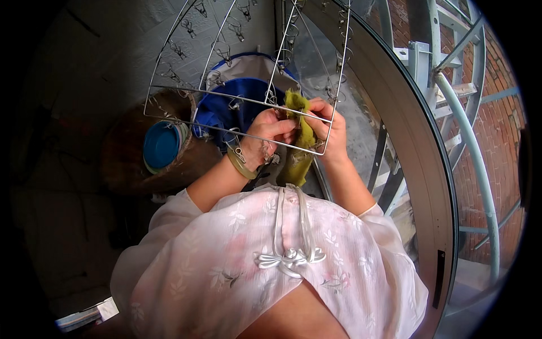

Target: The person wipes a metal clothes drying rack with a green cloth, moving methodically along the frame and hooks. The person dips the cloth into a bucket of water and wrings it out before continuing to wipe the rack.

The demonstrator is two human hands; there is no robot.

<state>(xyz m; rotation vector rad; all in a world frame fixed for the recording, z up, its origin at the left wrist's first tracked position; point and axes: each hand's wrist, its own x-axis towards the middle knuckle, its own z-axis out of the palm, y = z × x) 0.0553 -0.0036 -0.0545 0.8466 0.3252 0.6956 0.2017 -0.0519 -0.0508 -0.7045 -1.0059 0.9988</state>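
Observation:
A metal wire drying rack [241, 97] with many hanging clips spans the view in front of me. A long olive-green cloth [305, 137] hangs at its near right corner, passing behind the rack's wires. My left hand [271, 129] pinches the cloth's left edge beside a metal clip, which the fingers partly hide. On the other side, my right hand [330, 127] grips the cloth's right edge between thumb and fingers. A pale bangle [241, 164] circles my left wrist, and a loose metal clip [267, 149] dangles in front of that hand.
Below the rack stands a blue fabric container [250, 91] with a pale lining. To its left, a blue plastic basin [161, 145] rests on a brown round surface [127, 165]. A window frame [427, 178] curves along the right, with metal bars [478, 140] outside it.

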